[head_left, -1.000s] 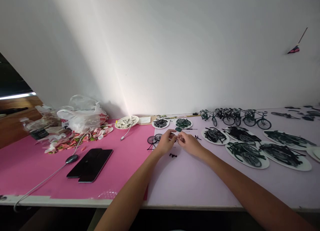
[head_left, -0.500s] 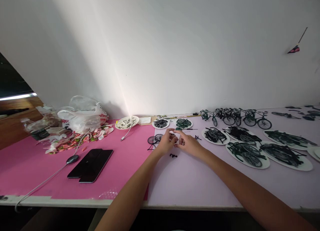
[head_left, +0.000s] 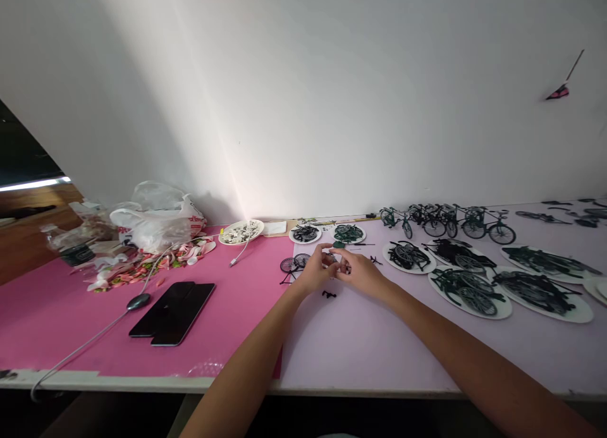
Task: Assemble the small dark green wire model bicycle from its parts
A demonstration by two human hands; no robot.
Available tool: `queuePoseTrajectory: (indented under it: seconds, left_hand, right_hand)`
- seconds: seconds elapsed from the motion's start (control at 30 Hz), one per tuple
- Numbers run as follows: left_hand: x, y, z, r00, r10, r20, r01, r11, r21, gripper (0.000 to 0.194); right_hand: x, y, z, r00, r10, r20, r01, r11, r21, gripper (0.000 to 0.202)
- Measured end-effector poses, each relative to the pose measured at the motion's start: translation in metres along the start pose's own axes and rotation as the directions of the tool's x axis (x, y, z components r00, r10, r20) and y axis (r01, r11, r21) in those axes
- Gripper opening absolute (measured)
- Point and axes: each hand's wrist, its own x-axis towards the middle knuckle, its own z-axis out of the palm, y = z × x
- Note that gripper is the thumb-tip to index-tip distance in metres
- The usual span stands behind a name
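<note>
My left hand and my right hand meet over the lilac part of the table. Both have curled fingers closed around something small that I cannot make out. A dark green piece shows just past the fingertips. Left of my left hand lies a partly built black model bicycle, with its wheels showing. A small black part rests below the hands, and another black part lies beside my right hand. Behind that hand is a thin dark screwdriver-like tool.
Assembled model bicycles stand along the wall at right. Plates heaped with bicycle parts spread in front of them. On the pink side are two dark phones or tablets, a cable, a plastic bag and a plate of white pieces.
My fingers have shifted slightly around what they hold, with the right fingertips closing in nearer the left hand. Other things on the table stay put.
</note>
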Motion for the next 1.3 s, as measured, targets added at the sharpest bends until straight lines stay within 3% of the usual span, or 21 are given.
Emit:
queuePoseTrajectory:
  seconds: [0.57, 0.7, 0.83, 1.1, 1.3]
  left_hand:
    - [0.0, 0.001, 0.006, 0.998, -0.03, -0.06, 0.024, 0.995, -0.1, 0.052]
    - [-0.003, 0.008, 0.006, 0.996, -0.032, -0.081, 0.025, 0.996, -0.088, 0.051]
    - [-0.002, 0.01, 0.005, 0.99, -0.014, -0.139, 0.011, 1.0, -0.022, 0.046]
    - [-0.001, 0.002, 0.003, 0.991, 0.025, -0.133, -0.023, 1.0, 0.018, 0.047]
    - [0.0, -0.004, 0.002, 0.975, 0.194, -0.113, -0.15, 0.937, 0.315, 0.045]
  right_hand:
    - [0.002, -0.002, 0.003, 0.997, 0.015, -0.077, -0.019, 0.999, -0.046, 0.054]
    - [0.001, -0.002, 0.002, 0.998, 0.035, -0.056, -0.036, 0.999, -0.012, 0.063]
    - [-0.001, -0.004, 0.0, 0.998, 0.06, -0.015, -0.06, 0.998, -0.007, 0.073]
    - [-0.002, -0.007, -0.004, 0.999, 0.042, -0.003, -0.042, 0.998, -0.041, 0.045]
    - [-0.002, -0.006, -0.007, 0.999, -0.032, -0.011, 0.031, 0.998, -0.058, 0.033]
